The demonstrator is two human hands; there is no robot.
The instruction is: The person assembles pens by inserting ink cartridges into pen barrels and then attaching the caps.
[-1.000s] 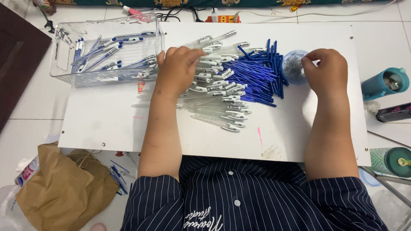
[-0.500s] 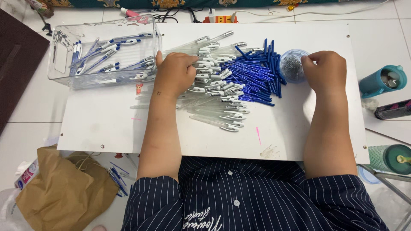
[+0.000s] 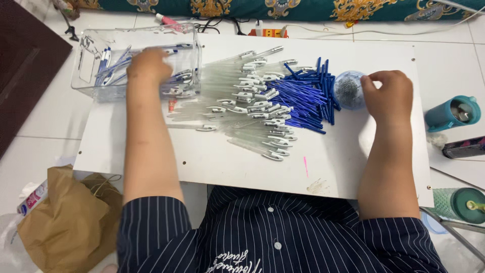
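Two hands in my feed, both over the white board (image 3: pixel 202 162) lying on the tiled floor. Left hand (image 3: pixel 149 65) is over the clear plastic box (image 3: pixel 86 83) at the board's far left corner, fingers curled down toward the finished pens (image 3: pixel 108 63) lying inside. It's blurred, so I can't tell whether it's gripping a pen or how far it's closed. Right hand (image 3: pixel 386 93) sits at the right side, fingers bent in a loose pinch, fingertips at the rim of the small round clear tub (image 3: pixel 348 90). Can't tell if anything is between the fingertips; too small.

Between the hands: a heap of clear pen barrels (image 3: pixel 247 108) with white clips, spread across the middle of the board, and a pile of blue refills (image 3: pixel 305 96) just right of them, touching the tub.

Off the board: brown paper bag (image 3: pixel 70 217) at lower left, teal bottle (image 3: pixel 449 114) on the floor at right, a green cup (image 3: pixel 462 205) nearer the body on the right. Dark striped shirt (image 3: pixel 273 237) along the bottom edge.
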